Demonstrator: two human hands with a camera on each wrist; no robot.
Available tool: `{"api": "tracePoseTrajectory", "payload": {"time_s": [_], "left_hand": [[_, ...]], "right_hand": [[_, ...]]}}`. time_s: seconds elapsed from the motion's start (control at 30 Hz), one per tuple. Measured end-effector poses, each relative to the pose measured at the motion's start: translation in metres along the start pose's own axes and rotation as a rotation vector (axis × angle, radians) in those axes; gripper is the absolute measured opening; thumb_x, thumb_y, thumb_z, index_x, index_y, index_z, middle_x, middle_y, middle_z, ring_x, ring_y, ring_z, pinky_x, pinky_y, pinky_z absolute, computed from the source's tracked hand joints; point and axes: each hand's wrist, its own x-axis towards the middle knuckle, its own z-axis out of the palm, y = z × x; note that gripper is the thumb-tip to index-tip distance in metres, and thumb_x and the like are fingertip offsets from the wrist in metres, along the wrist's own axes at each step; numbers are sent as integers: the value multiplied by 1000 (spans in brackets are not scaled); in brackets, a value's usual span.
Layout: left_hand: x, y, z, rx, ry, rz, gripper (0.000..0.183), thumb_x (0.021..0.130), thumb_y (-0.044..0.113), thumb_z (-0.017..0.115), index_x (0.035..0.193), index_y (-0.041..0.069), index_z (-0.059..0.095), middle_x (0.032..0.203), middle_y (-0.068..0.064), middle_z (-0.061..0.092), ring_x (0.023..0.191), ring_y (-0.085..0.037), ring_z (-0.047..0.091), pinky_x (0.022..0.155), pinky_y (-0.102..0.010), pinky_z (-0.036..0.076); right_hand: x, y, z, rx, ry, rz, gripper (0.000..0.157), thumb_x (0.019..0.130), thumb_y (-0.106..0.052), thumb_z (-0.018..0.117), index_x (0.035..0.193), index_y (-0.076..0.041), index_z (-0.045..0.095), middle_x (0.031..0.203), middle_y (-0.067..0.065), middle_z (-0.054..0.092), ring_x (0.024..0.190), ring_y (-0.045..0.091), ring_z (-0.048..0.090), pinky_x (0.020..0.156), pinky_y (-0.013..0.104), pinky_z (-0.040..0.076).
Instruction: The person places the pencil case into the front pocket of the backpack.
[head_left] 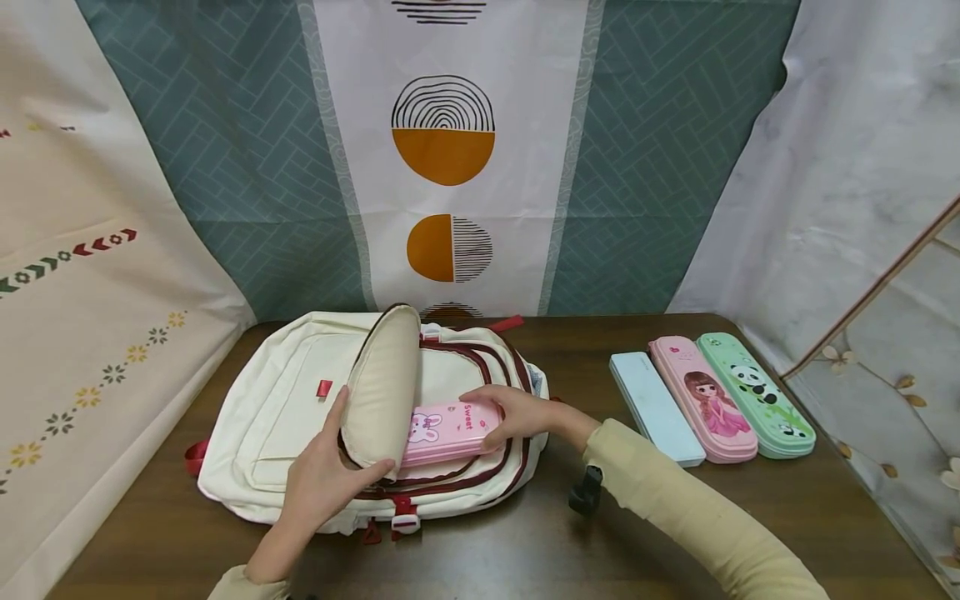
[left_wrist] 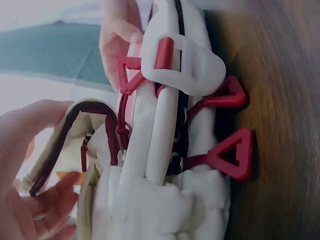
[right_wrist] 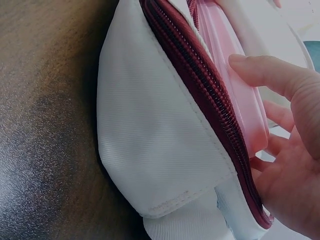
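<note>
A white backpack [head_left: 281, 400] with dark red zippers lies flat on the table, its front pocket unzipped. My left hand [head_left: 322, 475] holds up the pocket's flap [head_left: 386, 387], thumb on one side and fingers on the other in the left wrist view. My right hand [head_left: 517, 412] grips the end of a pink pencil case [head_left: 453, 427] with a white rabbit and the word "Sweet". The case's left end is hidden under the raised flap. In the right wrist view, the pink case [right_wrist: 232, 82] sits just inside the dark red zipper [right_wrist: 200, 77].
To the right on the brown table [head_left: 540, 550] lie a light blue box [head_left: 656, 408], a pink case with a doll picture [head_left: 705, 400] and a green panda case [head_left: 757, 396], side by side. Patterned cloths [head_left: 630, 167] hang behind and at both sides.
</note>
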Motion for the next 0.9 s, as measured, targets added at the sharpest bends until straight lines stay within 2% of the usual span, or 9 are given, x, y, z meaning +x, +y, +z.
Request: {"api": "tracePoseTrajectory", "payload": {"time_s": [0.03,0.13,0.23,0.27,0.33,0.47,0.63,0.77,0.9], "left_hand": [[0,-1,1,-57,-15,-2,106,62,42,80,146,18,18,88,-16,61,66,-20,54,50,-28,41],[0,-4,6,-297,-58,22,103,67,23,80,146,23,14,105,-18,56,76,-18,53,56,-22,45],[0,-10,13,-555,-94,59,102,70,5,77,146,22,12,135,-20,33,97,-20,50,66,-21,49],[0,-11,15,-621,-101,66,101,70,1,75,146,21,12,140,-19,26,104,-19,47,70,-20,49],[0,-13,18,-719,-109,67,101,70,-5,73,146,20,11,139,-18,24,105,-14,46,73,-19,49],[0,-13,20,-801,-96,34,102,69,-8,72,146,20,12,139,-16,22,108,-4,43,79,-14,45],[0,-11,18,-843,-74,-27,101,70,-9,71,146,20,11,144,-10,16,115,-5,37,84,-9,39],[2,-10,15,-901,-86,-71,98,71,-9,69,146,20,11,145,-5,15,117,-7,35,85,-10,39],[5,-9,12,-1018,-109,-118,97,72,-12,65,145,22,12,139,-2,23,112,-8,40,81,-16,45]], "right_hand": [[0,0,0,-2,-1,1,69,71,-16,76,133,-15,45,130,2,43,109,17,39,95,37,32],[0,1,0,-6,-1,-1,70,71,-16,76,133,-15,45,131,2,43,109,16,39,96,37,32],[0,2,0,-15,1,-5,70,71,-16,76,133,-15,45,130,2,43,109,16,39,96,36,32],[0,2,0,-15,2,-5,70,71,-16,76,133,-15,45,130,1,43,109,16,39,96,36,32],[0,2,0,-13,6,-2,69,70,-17,76,133,-16,45,130,1,43,109,16,39,96,37,32],[0,2,0,-3,17,8,69,70,-19,77,132,-16,46,130,1,44,108,17,39,95,38,33],[-1,1,-2,-35,33,-3,69,69,-22,78,131,-15,48,130,2,45,110,17,40,97,38,32],[-3,0,-6,-52,46,19,67,69,-22,77,129,-13,48,124,2,48,106,16,43,94,36,35],[-2,2,-7,-18,64,45,62,69,-22,77,124,-10,51,115,2,51,100,16,46,89,34,39]]}}
